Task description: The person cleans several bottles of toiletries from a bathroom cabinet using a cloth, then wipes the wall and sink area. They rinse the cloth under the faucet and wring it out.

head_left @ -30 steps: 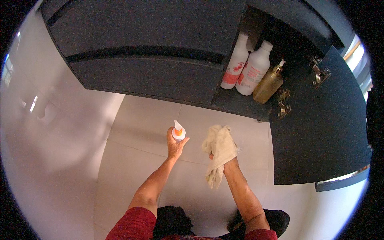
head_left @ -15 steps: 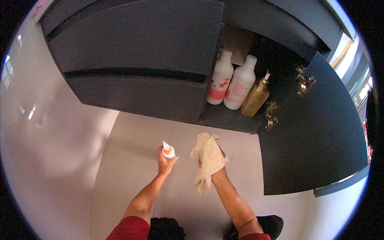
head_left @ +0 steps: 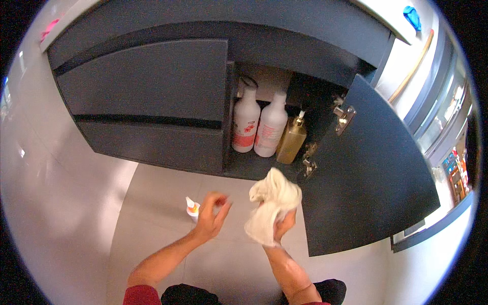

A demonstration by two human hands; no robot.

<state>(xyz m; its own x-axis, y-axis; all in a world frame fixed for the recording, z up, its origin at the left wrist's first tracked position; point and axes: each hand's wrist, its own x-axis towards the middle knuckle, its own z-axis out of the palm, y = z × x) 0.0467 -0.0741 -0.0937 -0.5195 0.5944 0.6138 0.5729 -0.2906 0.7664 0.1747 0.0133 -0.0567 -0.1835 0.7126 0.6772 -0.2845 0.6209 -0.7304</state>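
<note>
My left hand (head_left: 212, 217) is open, its fingers bent and apart with nothing between them. Just left of it, a small white bottle (head_left: 192, 209) with an orange collar and a pointed white top stands on the floor. A cream cloth (head_left: 275, 198) is bunched in my right hand (head_left: 285, 226), over the floor before the open cabinet. Folds of the cloth cover most of those fingers, and whether anything else is under it I cannot tell.
Inside the dark cabinet (head_left: 147, 86) stand a white bottle (head_left: 246, 122) with a red label, another white bottle (head_left: 272, 124) and a gold pump bottle (head_left: 292, 140). The cabinet door (head_left: 366, 168) swings out on the right, near my right hand. A pale tiled floor (head_left: 152, 218) lies below.
My left hand has let go of the small bottle, now standing on the floor, and moved right of it. The cloth in my right hand has shifted. The view has turned right.
</note>
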